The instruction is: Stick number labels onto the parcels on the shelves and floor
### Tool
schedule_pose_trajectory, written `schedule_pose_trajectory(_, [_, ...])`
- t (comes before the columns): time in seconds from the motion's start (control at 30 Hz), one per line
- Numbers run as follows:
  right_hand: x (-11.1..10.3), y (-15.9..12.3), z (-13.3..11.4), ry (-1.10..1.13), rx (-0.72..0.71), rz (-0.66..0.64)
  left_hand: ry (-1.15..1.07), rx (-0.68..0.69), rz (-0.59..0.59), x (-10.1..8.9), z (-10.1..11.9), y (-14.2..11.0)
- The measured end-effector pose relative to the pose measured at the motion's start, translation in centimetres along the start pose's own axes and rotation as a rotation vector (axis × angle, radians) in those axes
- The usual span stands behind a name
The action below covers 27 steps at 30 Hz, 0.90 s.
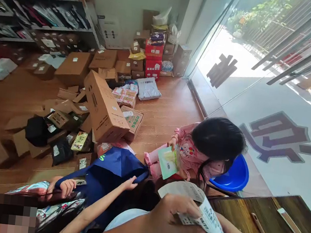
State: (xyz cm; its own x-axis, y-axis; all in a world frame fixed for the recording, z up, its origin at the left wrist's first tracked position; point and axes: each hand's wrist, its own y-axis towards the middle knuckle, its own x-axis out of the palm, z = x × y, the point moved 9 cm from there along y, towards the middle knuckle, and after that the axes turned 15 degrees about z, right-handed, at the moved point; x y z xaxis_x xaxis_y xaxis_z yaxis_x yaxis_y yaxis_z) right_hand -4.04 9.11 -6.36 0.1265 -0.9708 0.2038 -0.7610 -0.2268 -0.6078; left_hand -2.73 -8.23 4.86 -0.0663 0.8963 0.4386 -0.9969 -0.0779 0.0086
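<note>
Across the bottom centre, my left hand (174, 216) is closed on a curling strip of printed paper labels (212, 226), thumb and fingers pinching it. Large black digits and smaller print show on the strip, and its upper end loops back over the hand. My right hand (226, 226) is just behind the strip on the right; its fingers are hidden by the paper. Close by on the right stands a dark wooden table (238, 210). Another person in pink (187, 149) sits just beyond the strip, holding a pale green packet (167, 162).
Two knives, one wooden-handled (260, 227) and one broad-bladed (292, 223), lie on the table. At left, another person's hands grip a navy bag (117, 162). Cardboard boxes (106, 111) crowd the floor. A blue basin (235, 176) sits near the glass wall.
</note>
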Motion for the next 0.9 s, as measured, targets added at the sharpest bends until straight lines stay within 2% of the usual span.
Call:
schedule_pose_trajectory(0.07, [4.4,0.5,0.2,-0.096,0.156,-0.286,-0.019,-0.101,0.116,-2.8,-0.7,-0.4])
schedule_pose_trajectory(0.1, [6.6,0.7,-0.1,-0.123,0.185,-0.392,-0.032,-0.136,0.18,-4.2,-1.1,-0.8])
schedule_pose_trajectory(0.17, [10.8,1.2,-0.6,-0.107,0.184,-0.518,-0.038,-0.154,0.305,-6.7,-1.4,-1.7])
schedule_pose_trajectory(0.23, [14.4,1.9,-0.5,-0.038,0.2,-0.569,-0.008,-0.125,0.424,-8.8,-1.2,-2.8])
schedule_pose_trajectory(0.33, [17.5,4.3,0.5,0.14,0.288,-0.473,0.056,-0.079,0.575,-11.1,-0.7,-4.4])
schedule_pose_trajectory(0.47, [18.7,7.9,1.1,0.259,0.389,-0.248,0.057,-0.025,0.669,-12.5,-0.4,-6.1])
schedule_pose_trajectory(0.6, [19.0,10.1,-0.1,0.253,0.368,-0.056,0.028,-0.004,0.713,-14.2,-1.2,-6.6])
schedule_pose_trajectory(0.7, [19.2,11.0,-1.0,0.211,0.308,-0.006,-0.051,0.013,0.737,-16.2,-1.2,-6.4])
schedule_pose_trajectory(0.9, [18.2,13.6,-1.3,0.16,0.207,0.005,-0.096,-0.045,0.767,-19.4,0.6,-5.2])
